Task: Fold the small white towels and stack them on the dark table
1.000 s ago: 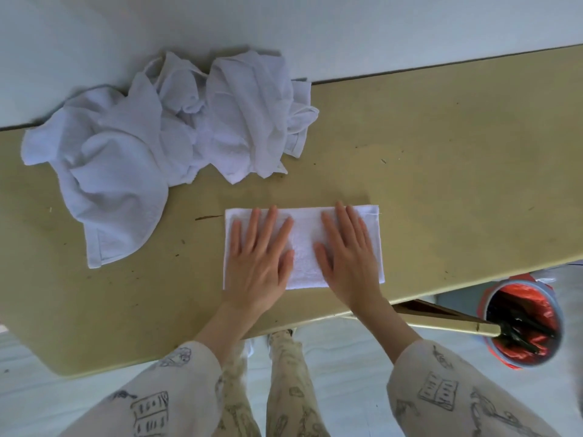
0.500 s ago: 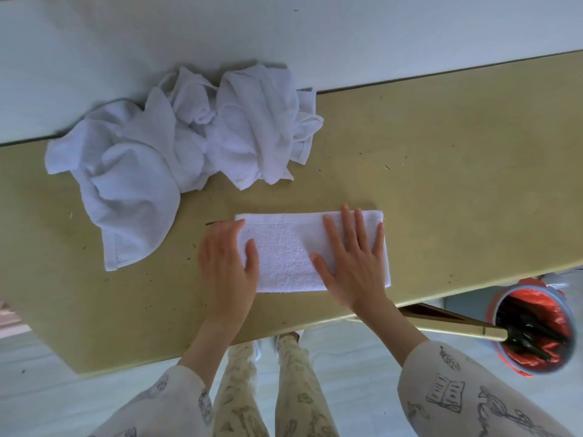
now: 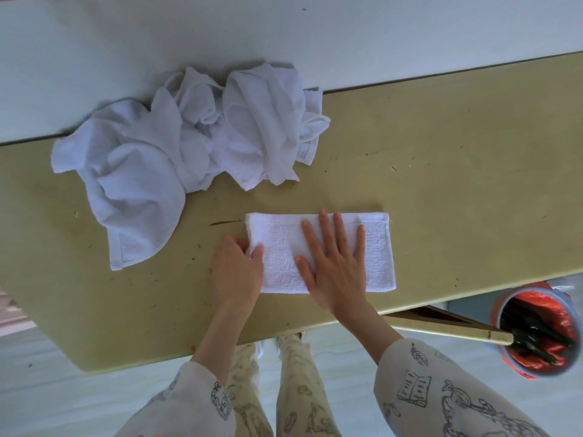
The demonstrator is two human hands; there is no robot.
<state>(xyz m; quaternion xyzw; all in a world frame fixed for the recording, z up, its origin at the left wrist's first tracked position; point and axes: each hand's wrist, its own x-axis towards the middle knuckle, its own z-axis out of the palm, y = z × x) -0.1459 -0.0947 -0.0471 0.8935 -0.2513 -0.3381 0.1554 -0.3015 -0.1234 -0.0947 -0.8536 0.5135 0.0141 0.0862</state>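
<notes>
A folded white towel (image 3: 284, 247) lies as a long rectangle near the front edge of the yellowish table (image 3: 457, 171). My right hand (image 3: 334, 263) presses flat on its middle with the fingers spread. My left hand (image 3: 236, 266) pinches the towel's left end, thumb on top and fingers curled under the edge. A heap of several crumpled white towels (image 3: 189, 146) sits at the back left of the table, against the wall.
A red-lined bucket (image 3: 536, 332) with dark items inside stands on the floor at the right, below the table's front edge. A yellow table leg (image 3: 448, 329) slants toward it. My legs stand at the table's front edge.
My left hand slid off the towel's top to its left end and took hold of the edge. My right hand moved a little toward the towel's middle and stays flat.
</notes>
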